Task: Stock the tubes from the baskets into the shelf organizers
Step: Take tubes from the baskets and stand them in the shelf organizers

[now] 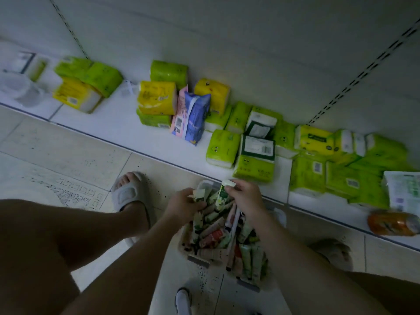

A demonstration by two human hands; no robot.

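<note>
A pale basket [200,260] on the tiled floor between my feet is packed with several green-and-white and pinkish tubes [213,230]. My left hand [184,204] is over the basket's far left part and grips a few tubes [199,193] with pale caps. My right hand [246,196] pinches one green-and-white tube [223,192] by its upper end, its white cap pointing toward the shelf. No shelf organizers are in view.
A low white shelf [118,128] runs across in front of me, holding several green and yellow tissue packs [223,151], a pink-and-blue pack [189,114], white containers [20,87] at far left and an orange bottle [393,223] lying at right. My sandalled foot [130,189] stands left of the basket.
</note>
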